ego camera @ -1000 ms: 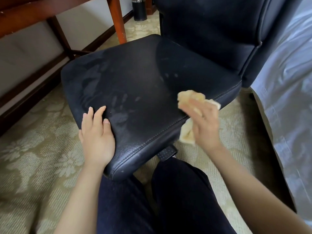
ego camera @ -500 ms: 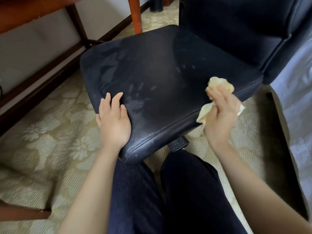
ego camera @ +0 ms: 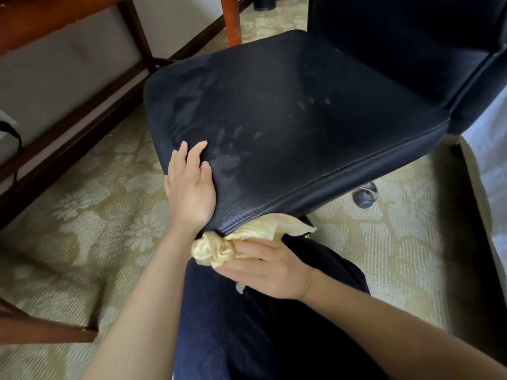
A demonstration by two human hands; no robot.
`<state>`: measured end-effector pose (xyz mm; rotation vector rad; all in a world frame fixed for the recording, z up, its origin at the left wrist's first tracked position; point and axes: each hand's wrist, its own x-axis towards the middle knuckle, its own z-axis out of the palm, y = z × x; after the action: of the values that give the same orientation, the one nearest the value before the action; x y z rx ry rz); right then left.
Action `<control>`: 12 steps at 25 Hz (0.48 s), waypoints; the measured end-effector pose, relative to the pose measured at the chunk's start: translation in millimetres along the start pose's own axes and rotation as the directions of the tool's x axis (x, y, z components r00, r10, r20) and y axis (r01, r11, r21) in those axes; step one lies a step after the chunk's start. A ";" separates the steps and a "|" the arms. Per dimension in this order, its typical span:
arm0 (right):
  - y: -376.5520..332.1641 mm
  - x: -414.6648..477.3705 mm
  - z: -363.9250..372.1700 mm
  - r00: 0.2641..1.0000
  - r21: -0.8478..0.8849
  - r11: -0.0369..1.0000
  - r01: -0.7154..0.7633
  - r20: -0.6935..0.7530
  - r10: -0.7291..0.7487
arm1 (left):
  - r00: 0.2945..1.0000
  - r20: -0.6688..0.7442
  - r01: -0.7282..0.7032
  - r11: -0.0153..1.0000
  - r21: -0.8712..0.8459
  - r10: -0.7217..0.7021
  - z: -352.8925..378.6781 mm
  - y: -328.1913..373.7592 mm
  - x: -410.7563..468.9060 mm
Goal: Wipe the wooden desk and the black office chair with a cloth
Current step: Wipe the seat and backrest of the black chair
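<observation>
The black office chair (ego camera: 301, 111) fills the middle of the view, its seat marked with smudges and a hand-shaped print. My left hand (ego camera: 190, 185) lies flat on the seat's near left corner, fingers together. My right hand (ego camera: 264, 266) holds a crumpled yellow cloth (ego camera: 219, 246) against the underside of the seat's front edge, just below the left wrist. Part of the cloth sticks out to the right under the edge. The wooden desk (ego camera: 41, 20) shows only as its underside, rails and legs at the upper left.
A patterned beige carpet (ego camera: 90, 212) covers the floor. A chair caster (ego camera: 366, 197) sits under the seat's right side. White bedding (ego camera: 491, 149) hangs at the right edge. A wooden leg (ego camera: 41, 330) crosses the lower left. My dark trousers (ego camera: 247, 325) are below.
My right hand has carried the cloth from the seat's right front edge down and left to the underside of the front corner. The view has shifted, and the left hand has stayed on the corner.
</observation>
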<state>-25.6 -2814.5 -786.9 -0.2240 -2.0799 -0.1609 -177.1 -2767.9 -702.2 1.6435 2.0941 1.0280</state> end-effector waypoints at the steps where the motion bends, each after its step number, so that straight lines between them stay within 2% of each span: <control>1: 8.5 -1.5 -5.4 0.996 -0.011 0.997 0.073 0.049 -0.072 | 1.000 0.002 -0.002 1.000 0.003 0.002 -0.4 -0.4 0.1; 3: 25.5 -0.7 -17.5 0.985 -0.043 0.989 0.144 0.098 -0.139 | 1.000 -0.002 0.008 1.000 -0.005 -0.008 -1.3 -0.6 -0.4; 6: 44.5 -2.4 -35.5 0.990 -0.206 0.968 0.142 0.052 -0.134 | 1.000 -0.016 0.016 1.000 -0.021 -0.017 -2.4 -1.6 -0.8; 9: 66.7 -15.1 -63.2 1.000 -0.422 0.906 -0.020 -0.014 0.016 | 0.999 -0.034 0.008 1.000 -0.027 -0.009 -3.2 -3.9 1.6; 12: 89.9 -30.8 -94.2 0.970 -0.508 0.828 -0.240 -0.098 0.221 | 0.999 -0.046 -0.012 1.000 -0.023 0.011 -4.2 -6.3 5.2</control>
<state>89.2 -2749.3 -765.1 -0.7927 -1.9163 -0.5754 -185.9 -2765.2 -702.5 1.6377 2.0958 1.0998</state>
